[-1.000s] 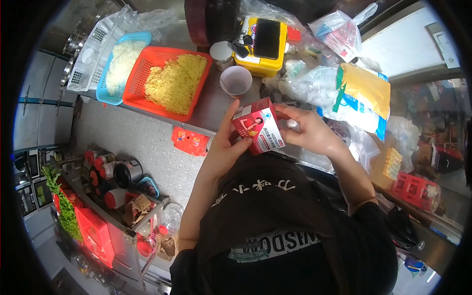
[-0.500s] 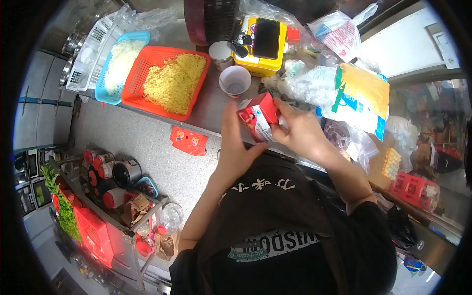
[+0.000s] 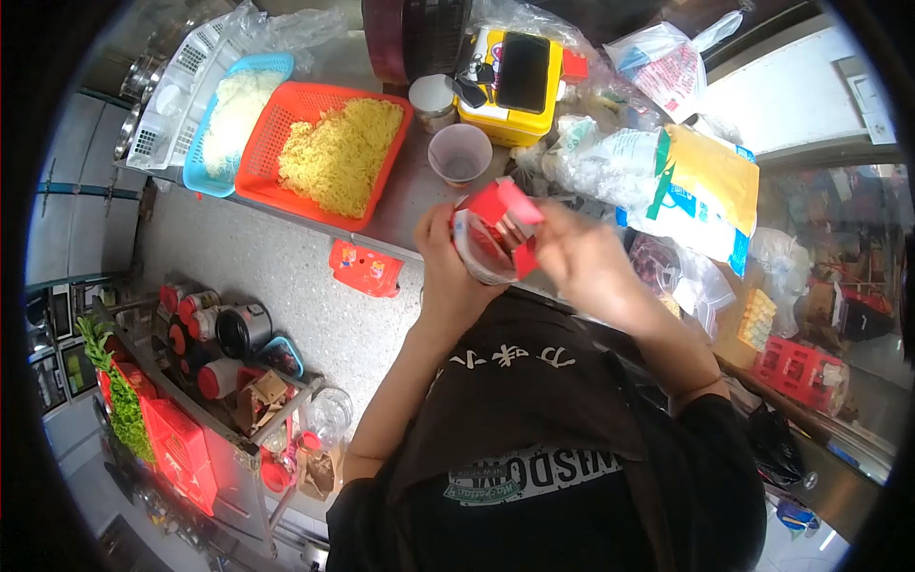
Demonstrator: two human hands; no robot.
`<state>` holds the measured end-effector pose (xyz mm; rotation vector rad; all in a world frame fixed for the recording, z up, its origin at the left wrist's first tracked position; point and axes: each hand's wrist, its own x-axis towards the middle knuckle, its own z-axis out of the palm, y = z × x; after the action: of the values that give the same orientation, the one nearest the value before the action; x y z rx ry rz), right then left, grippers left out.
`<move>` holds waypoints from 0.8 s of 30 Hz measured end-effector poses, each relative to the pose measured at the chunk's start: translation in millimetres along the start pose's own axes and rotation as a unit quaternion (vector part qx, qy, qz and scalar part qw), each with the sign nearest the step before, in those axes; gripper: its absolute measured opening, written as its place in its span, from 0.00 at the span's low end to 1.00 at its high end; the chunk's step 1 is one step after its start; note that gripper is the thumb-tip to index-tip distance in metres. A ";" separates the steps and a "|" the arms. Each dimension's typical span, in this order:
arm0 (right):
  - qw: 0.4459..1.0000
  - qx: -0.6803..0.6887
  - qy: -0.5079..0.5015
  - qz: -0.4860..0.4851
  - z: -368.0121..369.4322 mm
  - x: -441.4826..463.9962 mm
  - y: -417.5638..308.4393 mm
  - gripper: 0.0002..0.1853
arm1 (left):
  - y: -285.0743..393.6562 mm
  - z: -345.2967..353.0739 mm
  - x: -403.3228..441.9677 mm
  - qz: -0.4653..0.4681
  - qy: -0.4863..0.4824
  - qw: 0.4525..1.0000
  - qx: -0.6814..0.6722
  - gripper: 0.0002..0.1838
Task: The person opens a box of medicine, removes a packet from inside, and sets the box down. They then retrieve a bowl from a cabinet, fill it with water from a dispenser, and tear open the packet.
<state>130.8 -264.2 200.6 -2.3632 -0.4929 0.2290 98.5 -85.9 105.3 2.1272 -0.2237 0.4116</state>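
Note:
A small red and white box [image 3: 484, 250] is held up in front of my chest, with its red flaps opened. My left hand [image 3: 450, 272] wraps round the box's left side and lower edge. At the opened end is my right hand [image 3: 581, 253], smeared by motion, its fingertips beside the flaps; whether it grips anything I cannot make out. Inside the opening, narrow reddish-brown contents show faintly. A white paper cup [image 3: 459, 154] stands on the metal counter [image 3: 405, 191] just beyond the box.
Yellow noodles [image 3: 341, 157] fill a red basket [image 3: 257, 157], beside a blue basket [image 3: 202, 157] of white noodles. A phone [image 3: 523, 72] lies on a yellow container [image 3: 505, 129]. Plastic bags and a yellow-white packet [image 3: 710, 181] are at the right; a shelf cart stands lower left.
The box has turned and its end has come open, with flaps now raised. My left hand has closed round it, and my right hand has moved at the opening.

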 end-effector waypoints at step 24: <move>0.958 -0.244 0.096 -0.115 26.1 18.7 -18.4 0.10 | 5.5 -3.7 0.1 0.011 0.059 0.997 0.038 0.56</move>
<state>134.9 -228.2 193.2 -2.7324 -0.7928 -0.2593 96.1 -85.9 111.4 2.1690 -0.1665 0.5643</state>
